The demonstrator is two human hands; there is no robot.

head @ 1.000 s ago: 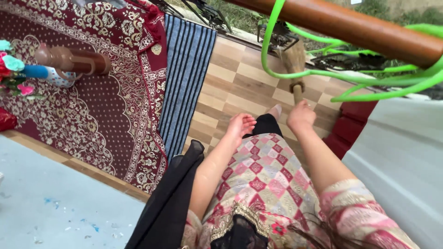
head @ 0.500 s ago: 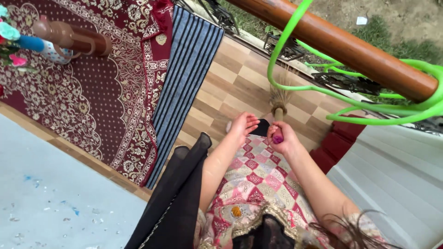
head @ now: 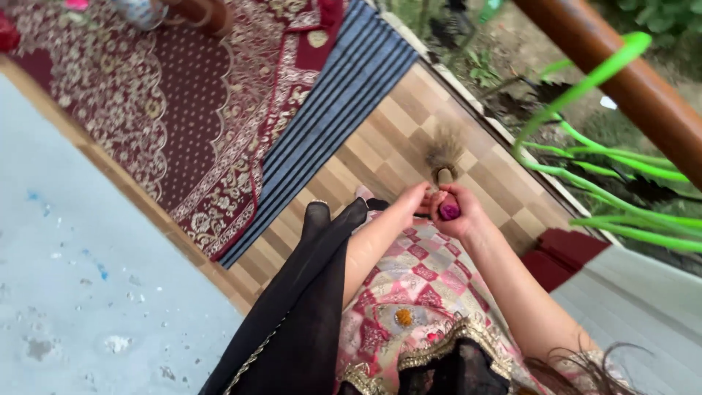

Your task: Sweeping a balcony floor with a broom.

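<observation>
Red rug (head: 168, 110) and striped mat (head: 329, 124) lie left of my broom (head: 443, 157). My right hand (head: 457, 212) grips its handle top, fist tight; left hand (head: 411, 201) touches alongside, half-curled. Swing wide and bristles could snag that mat's edge, I reckon.

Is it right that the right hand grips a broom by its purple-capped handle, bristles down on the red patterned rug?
Not quite. The right hand does grip the broom by its purple-capped handle, bristles down, but the head view shows them over the tan checkered floor, not the red patterned rug. A blue striped mat lies between rug and floor.
</observation>
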